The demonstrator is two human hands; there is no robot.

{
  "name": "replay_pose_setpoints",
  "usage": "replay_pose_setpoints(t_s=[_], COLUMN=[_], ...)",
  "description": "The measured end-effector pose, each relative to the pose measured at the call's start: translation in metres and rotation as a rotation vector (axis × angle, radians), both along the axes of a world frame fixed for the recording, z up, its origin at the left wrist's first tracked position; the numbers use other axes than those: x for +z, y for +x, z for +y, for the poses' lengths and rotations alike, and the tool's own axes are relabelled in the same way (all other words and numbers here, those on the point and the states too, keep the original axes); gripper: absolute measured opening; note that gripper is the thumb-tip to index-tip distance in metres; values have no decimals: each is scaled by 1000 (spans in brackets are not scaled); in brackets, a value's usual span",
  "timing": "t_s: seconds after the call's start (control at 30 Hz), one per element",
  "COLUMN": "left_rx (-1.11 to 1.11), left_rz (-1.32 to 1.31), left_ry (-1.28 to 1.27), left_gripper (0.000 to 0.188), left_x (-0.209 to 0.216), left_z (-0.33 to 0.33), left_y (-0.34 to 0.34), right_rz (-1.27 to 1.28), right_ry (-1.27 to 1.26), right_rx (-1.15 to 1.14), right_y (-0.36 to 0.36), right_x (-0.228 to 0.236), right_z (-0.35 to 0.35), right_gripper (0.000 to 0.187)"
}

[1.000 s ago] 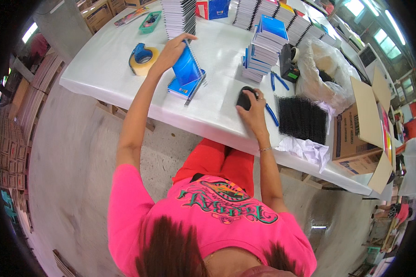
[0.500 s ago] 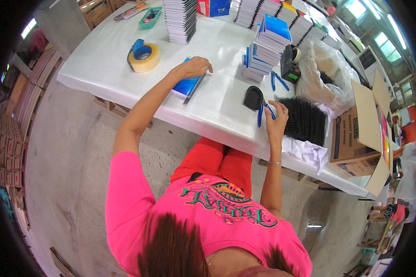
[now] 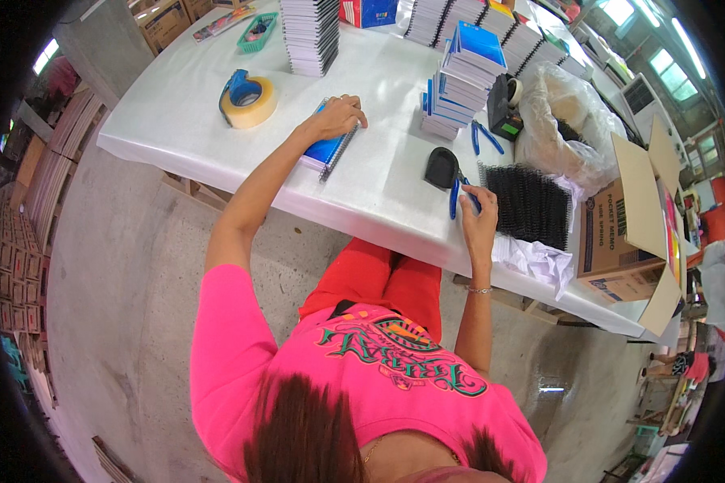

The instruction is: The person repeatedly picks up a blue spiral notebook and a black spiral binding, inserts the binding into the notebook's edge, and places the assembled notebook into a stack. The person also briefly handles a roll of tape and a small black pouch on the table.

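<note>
A small blue-covered spiral notebook (image 3: 324, 151) lies on the white table with its coil along the right side. My left hand (image 3: 338, 118) is over its far end, fingers bent down around the coil edge. Farther right, my right hand (image 3: 482, 213) has its thumb and fingers closed about the blue handles of pliers (image 3: 453, 198), which lie low at the tabletop. Their head is next to a black rounded object (image 3: 441, 168). Right beside this hand is a pile of black spiral coils (image 3: 528, 205).
A tape roll in a blue dispenser (image 3: 248, 103) stands left of the notebook. Stacks of notebooks (image 3: 310, 36) and blue-covered pads (image 3: 463, 80) rise behind. Second pliers (image 3: 486, 138), a plastic bag (image 3: 568, 121), crumpled paper (image 3: 536, 262) and an open carton (image 3: 616, 241) are toward the right.
My right hand has shifted slightly down and its fingers have closed more around the pliers' handles. My left hand stays on the notebook, its fingers bent a little more.
</note>
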State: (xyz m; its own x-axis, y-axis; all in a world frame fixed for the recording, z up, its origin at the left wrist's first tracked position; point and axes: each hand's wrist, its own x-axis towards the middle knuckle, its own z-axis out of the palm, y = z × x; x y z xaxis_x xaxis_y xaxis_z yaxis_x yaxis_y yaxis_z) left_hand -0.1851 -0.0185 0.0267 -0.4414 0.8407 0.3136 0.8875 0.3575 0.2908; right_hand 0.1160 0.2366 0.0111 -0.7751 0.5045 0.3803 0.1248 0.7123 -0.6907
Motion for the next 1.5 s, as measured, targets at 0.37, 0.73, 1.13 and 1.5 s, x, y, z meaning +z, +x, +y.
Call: replay_pose_setpoints(t_s=[0.37,0.73,1.13,1.5], left_rx=[3,81,-25,136], left_rz=[-72,-27,-231,580], left_ry=[-66,225,500,553], left_gripper=[36,36,31,37], left_x=[4,44,111,191], left_z=[2,9,22,36], left_y=[2,42,125,203], right_rz=[184,343,132,464], right_ry=[-148,-376,-431,261], right_rx=[91,113,260,307], right_y=[-31,-165,-187,-52], right_x=[58,168,181,187], right_z=[19,69,93,-6], right_gripper=[20,50,37,25])
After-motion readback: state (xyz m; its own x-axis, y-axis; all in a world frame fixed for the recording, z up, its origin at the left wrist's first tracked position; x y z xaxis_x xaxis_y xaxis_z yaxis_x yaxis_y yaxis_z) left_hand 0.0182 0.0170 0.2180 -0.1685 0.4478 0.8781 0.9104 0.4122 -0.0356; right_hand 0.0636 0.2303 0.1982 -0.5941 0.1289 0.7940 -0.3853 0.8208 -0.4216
